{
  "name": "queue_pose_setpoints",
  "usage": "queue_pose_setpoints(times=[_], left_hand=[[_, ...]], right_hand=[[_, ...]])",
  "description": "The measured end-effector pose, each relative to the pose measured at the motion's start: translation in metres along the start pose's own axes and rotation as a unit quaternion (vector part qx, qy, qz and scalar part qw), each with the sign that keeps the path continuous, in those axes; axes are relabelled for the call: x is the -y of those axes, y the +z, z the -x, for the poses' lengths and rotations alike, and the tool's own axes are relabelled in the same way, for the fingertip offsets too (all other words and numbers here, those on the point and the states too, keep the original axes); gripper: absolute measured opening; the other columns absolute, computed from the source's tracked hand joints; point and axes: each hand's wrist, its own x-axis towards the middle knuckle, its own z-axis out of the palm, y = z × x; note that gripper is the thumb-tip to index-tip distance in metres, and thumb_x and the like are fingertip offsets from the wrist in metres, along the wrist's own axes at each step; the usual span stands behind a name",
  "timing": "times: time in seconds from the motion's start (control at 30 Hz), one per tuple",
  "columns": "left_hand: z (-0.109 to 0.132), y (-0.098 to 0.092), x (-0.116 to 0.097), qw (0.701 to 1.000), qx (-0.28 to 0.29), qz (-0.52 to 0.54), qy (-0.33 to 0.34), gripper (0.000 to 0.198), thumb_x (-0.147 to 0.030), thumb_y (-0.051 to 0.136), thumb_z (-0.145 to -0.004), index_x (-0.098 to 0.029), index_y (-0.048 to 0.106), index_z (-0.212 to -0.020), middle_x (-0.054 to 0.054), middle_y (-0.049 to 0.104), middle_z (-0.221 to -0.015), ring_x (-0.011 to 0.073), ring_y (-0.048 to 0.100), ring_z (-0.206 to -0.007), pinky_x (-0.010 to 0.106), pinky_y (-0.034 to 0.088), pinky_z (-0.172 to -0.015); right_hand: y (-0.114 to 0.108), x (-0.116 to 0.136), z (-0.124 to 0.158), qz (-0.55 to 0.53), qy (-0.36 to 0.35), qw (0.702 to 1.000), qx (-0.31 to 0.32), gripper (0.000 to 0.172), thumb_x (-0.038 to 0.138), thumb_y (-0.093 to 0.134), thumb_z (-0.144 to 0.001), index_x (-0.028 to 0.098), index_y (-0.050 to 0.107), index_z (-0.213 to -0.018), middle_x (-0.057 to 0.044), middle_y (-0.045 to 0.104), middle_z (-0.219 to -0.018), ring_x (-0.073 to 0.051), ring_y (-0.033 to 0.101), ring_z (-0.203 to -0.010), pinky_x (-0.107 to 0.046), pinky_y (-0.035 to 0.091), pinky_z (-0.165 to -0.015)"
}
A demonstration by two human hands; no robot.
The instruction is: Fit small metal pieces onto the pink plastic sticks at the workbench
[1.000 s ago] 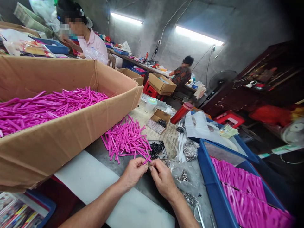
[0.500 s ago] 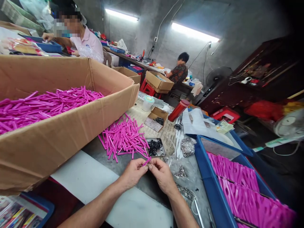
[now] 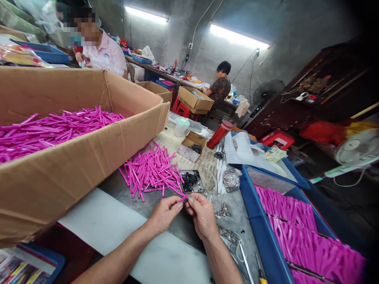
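Left hand (image 3: 164, 214) pinching pink stick (image 3: 183, 198), right hand (image 3: 202, 214) pinching its two-o'clock tip; black pieces (image 3: 190, 182) lying beyond, twelve o'clock; steady hold, straight alignment helping.

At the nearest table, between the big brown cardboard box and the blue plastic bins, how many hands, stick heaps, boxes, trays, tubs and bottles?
Bare left hand, bare right hand: 2
Heap of thin magenta sticks: 1
Small open brown cardboard box: 1
Shallow rectangular tray: 1
Clear plastic tub with pale green lid: 1
Red cylindrical bottle: 1
Total: 7
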Motion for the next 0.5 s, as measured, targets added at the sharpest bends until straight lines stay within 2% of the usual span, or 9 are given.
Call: queue_pose_setpoints(times=[0.17,0.5], left_hand=[[-0.0003,-0.0001,-0.0035,0.999,0.004,-0.029,0.017,0.021,-0.026,0.042,-0.078,-0.015,0.06,-0.077,-0.001,0.056,-0.066,0.0083,0.038,-0.05,0.017,0.03,-0.045],[0.0021,0.0013,-0.0055,0.993,-0.021,-0.102,0.064,0.02,-0.02,0.043,-0.077,-0.014,0.062,-0.076,0.002,0.061,-0.071,0.0141,0.051,-0.067,0.022,0.038,-0.063]], right_hand=[[0.003,-0.0026,-0.0014,-0.011,-0.018,1.0,-0.023,0.017,0.028,0.059,-0.065,0.015,0.049,-0.059,0.004,0.046,-0.05,-0.006,0.033,-0.044,-0.021,0.022,-0.044],[0.0051,-0.0059,-0.0019,-0.027,-0.02,0.997,-0.068,0.019,0.029,0.061,-0.062,0.015,0.048,-0.057,0.006,0.044,-0.047,-0.006,0.032,-0.043,-0.02,0.022,-0.043]])
